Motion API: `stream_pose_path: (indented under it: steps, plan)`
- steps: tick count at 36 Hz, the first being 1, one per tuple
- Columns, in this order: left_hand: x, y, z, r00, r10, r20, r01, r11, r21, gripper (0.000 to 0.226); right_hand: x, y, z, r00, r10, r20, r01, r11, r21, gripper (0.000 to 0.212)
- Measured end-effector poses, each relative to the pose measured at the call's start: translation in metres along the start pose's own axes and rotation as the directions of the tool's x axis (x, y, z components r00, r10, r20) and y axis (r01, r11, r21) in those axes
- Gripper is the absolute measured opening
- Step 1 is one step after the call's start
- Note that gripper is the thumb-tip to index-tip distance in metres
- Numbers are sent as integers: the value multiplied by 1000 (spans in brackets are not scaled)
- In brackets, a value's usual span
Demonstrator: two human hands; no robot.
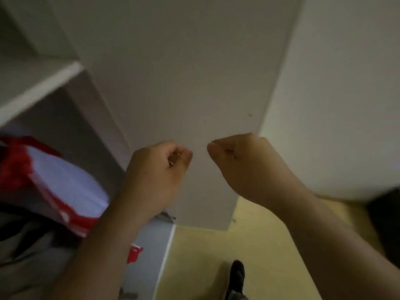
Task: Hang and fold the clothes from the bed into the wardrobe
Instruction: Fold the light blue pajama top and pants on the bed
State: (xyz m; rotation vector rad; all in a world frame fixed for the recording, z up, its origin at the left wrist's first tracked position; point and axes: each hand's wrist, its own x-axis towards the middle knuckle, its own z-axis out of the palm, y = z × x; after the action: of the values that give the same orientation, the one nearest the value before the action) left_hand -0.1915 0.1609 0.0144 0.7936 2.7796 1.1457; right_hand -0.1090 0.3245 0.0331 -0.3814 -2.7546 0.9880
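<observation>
View from the head camera, looking down in front of an open wardrobe [168, 61]. The left hand [155, 169] and the right hand [240, 167] are raised side by side before the pale wardrobe panel, near each other but apart, each curled into a loose fist with the fingertips drawn toward the thumb. Nothing can be made out between the fingers; whether either hand pinches a thin edge of cloth or a hanger cannot be told, as the frame is blurred. To the left, beneath a white shelf [41, 87], a compartment holds the clothes [65, 187]: a pale lilac garment with red trim lies uppermost, over darker and grey fabric whose shapes are smeared. A small red scrap [135, 253] shows lower down, beside the left forearm. The bed is not in view. A yellow floor [270, 245] and one dark shoe [237, 276] occupy the lower right. Judged from this arrangement, some garments are already stowed in the wardrobe and the hands appear to be between items, so the step in hand is probably a transition and not a fold. The next move would call for turning toward the bed, opening the hands and taking up another garment by its shoulders or edge.
</observation>
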Motion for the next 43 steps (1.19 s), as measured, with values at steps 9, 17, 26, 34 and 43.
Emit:
stream_pose_path:
  steps: [9,17,26,34,43]
  plan:
    - [-5,120,126,912,280,299,-259,960,-111,28,-97,111,-85,879,412,-239,-427,904,-12,42]
    - [-28,253,263,768,443,462,-397,896,-199,32,-203,246,-179,647,593,-480,-661,749,36,53]
    - [-65,409,431,599,548,584,-457,833,-313,32,-321,382,-299,438,723,-534,-797,588,142,54]
    - [-58,498,550,472,573,670,-488,803,-343,29,-348,487,-365,324,806,-496,-840,486,240,53]
    - [25,592,696,347,632,693,-496,751,-436,28,-308,633,-441,207,818,-537,-877,398,268,55]
